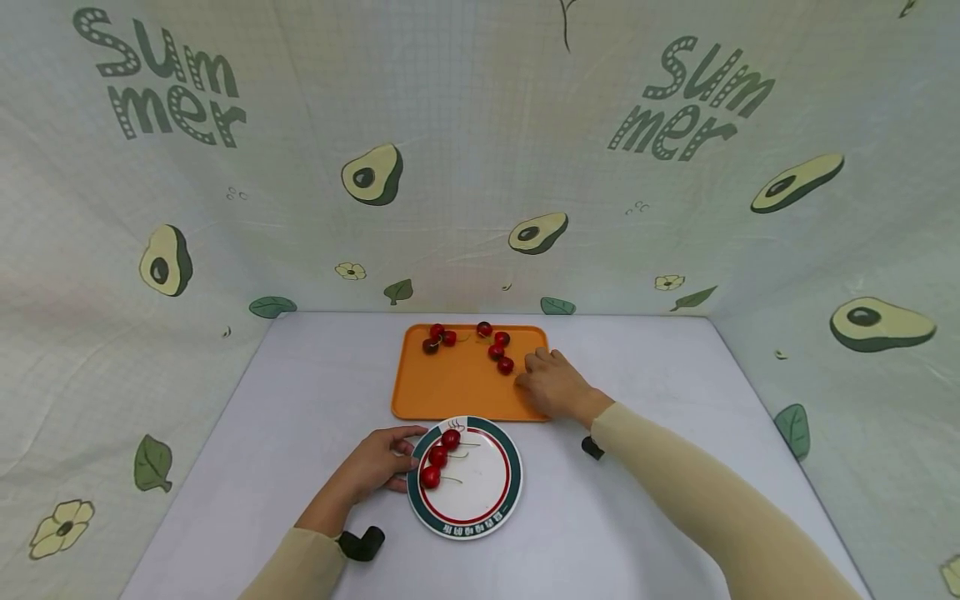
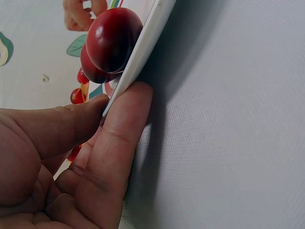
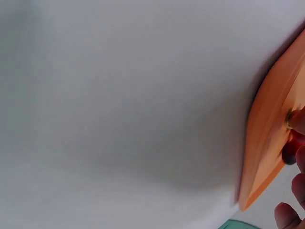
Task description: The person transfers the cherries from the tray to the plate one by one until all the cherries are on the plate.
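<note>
A white plate [image 1: 480, 467] with a green and red rim carries three red cherries [image 1: 438, 456] with stems on its left side. My left hand [image 1: 378, 462] pinches the plate's left edge, thumb above and fingers beneath, and the edge looks tilted off the table in the left wrist view. Behind it lies an orange tray [image 1: 442, 383] with several dark red cherries [image 1: 497, 352]. My right hand [image 1: 555, 385] reaches over the tray's right side, fingers curled down. In the right wrist view a cherry [image 3: 293, 147] and a greenish stem end [image 3: 289, 117] show at its fingertips, mostly cut off.
The white table [image 1: 622, 533] runs back to a printed cloth [image 1: 450, 108] hanging behind and at the sides. A black wrist strap piece [image 1: 363, 543] sits by the left sleeve, another [image 1: 592, 448] by the right. The plate's far rim sits close to the tray's front edge.
</note>
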`<action>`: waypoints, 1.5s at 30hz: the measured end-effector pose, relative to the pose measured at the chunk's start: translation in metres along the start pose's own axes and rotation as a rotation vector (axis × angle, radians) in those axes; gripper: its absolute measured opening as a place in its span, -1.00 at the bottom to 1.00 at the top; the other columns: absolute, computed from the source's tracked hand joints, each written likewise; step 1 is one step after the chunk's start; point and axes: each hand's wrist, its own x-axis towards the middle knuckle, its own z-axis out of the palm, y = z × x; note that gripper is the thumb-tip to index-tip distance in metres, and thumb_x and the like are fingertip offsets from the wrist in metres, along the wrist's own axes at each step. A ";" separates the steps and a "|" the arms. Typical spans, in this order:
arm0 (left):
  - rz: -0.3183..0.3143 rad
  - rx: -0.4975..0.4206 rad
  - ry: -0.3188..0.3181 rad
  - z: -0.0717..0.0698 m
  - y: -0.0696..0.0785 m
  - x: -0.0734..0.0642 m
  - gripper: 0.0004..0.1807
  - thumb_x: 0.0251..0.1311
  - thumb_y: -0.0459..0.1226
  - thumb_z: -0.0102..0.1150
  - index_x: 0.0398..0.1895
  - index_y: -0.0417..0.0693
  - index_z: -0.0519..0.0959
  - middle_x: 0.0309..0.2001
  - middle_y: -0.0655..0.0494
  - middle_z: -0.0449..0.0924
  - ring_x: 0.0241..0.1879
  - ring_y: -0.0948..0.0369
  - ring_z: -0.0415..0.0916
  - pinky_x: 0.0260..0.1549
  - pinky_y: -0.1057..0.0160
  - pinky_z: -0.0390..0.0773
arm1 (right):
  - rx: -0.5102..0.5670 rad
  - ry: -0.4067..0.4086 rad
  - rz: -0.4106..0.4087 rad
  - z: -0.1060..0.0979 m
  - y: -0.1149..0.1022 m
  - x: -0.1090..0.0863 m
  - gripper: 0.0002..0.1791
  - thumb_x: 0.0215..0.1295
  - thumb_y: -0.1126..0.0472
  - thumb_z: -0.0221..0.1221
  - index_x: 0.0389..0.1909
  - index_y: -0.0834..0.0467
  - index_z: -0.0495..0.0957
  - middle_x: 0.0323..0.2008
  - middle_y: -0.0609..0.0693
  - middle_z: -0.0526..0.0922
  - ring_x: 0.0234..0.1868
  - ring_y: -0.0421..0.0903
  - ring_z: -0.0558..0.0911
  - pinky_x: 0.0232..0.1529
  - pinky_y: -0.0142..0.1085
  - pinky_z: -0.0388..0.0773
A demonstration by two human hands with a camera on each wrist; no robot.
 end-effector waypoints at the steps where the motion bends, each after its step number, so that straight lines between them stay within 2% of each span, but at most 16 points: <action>1: -0.001 0.000 0.000 0.000 0.000 0.000 -0.43 0.29 -0.48 0.32 0.37 -0.01 0.59 -0.12 -0.08 0.53 -0.41 0.12 0.63 -0.42 0.19 0.78 | 0.007 0.003 0.009 0.000 0.002 -0.001 -0.74 0.44 0.08 0.30 0.07 0.00 0.76 -0.07 0.04 0.58 -0.01 0.04 0.43 -0.02 -0.15 0.43; 8: -0.002 0.008 0.003 0.000 0.000 0.001 -0.44 0.29 -0.47 0.32 0.37 -0.01 0.58 -0.11 -0.08 0.53 -0.41 0.12 0.63 -0.41 0.19 0.78 | 0.062 0.079 0.134 0.002 0.012 -0.002 -0.72 0.50 0.07 0.23 0.05 0.14 0.69 -0.10 0.06 0.57 -0.05 0.05 0.41 -0.02 -0.12 0.45; 13: -0.004 0.007 0.004 0.000 0.001 -0.001 -0.44 0.31 -0.48 0.31 0.37 -0.02 0.58 -0.10 -0.08 0.53 -0.39 0.12 0.63 -0.40 0.19 0.79 | 0.069 0.079 0.206 0.006 0.012 0.006 -0.70 0.49 0.05 0.23 0.02 0.18 0.66 -0.07 0.09 0.58 -0.01 0.09 0.43 0.05 -0.06 0.47; 23: -0.006 0.013 0.006 0.000 0.002 -0.003 -0.43 0.30 -0.48 0.32 0.37 -0.02 0.58 -0.11 -0.08 0.54 -0.39 0.12 0.63 -0.40 0.20 0.79 | 0.039 0.036 0.201 0.017 0.005 0.020 -0.65 0.50 0.00 0.23 0.01 0.21 0.63 -0.08 0.12 0.56 0.03 0.11 0.39 0.06 -0.03 0.44; 36: -0.013 0.014 0.001 -0.001 0.001 -0.001 -0.43 0.30 -0.46 0.34 0.39 0.00 0.58 -0.10 -0.09 0.55 -0.39 0.12 0.64 -0.38 0.20 0.79 | 0.065 0.023 0.252 0.019 0.002 0.024 -0.67 0.50 0.01 0.24 -0.06 0.23 0.67 -0.14 0.10 0.63 -0.03 0.08 0.42 0.00 -0.06 0.43; 45: -0.010 0.018 0.004 -0.001 0.000 -0.001 -0.43 0.30 -0.46 0.34 0.37 0.01 0.58 -0.10 -0.09 0.54 -0.40 0.12 0.63 -0.39 0.21 0.79 | 0.082 0.012 0.274 0.019 0.002 0.026 -0.68 0.49 0.04 0.24 -0.05 0.25 0.66 -0.22 0.08 0.59 -0.08 0.07 0.41 -0.05 -0.08 0.40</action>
